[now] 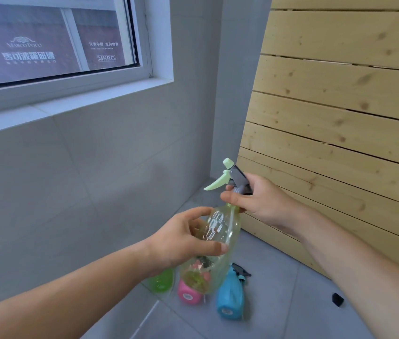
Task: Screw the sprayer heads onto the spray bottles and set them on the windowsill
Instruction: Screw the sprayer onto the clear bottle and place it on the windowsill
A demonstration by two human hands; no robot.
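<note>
A clear yellow-green spray bottle (pixel 220 231) is held tilted in mid-air below the windowsill (pixel 71 106). My left hand (pixel 181 243) wraps its body from the left. My right hand (pixel 257 199) grips the neck collar under the grey sprayer head with a pale green trigger (pixel 230 176), which sits on the bottle's neck. On the floor below lie a blue bottle (pixel 230 294) with a dark sprayer head, a pink bottle (pixel 189 293) and a green bottle (pixel 161 281), the last two partly hidden behind the held bottle and my left wrist.
A slatted pine board panel (pixel 340 118) leans against the wall on the right. A small black object (pixel 337 299) lies on the grey floor tiles near my right forearm. The window (pixel 46 40) above the sill is closed.
</note>
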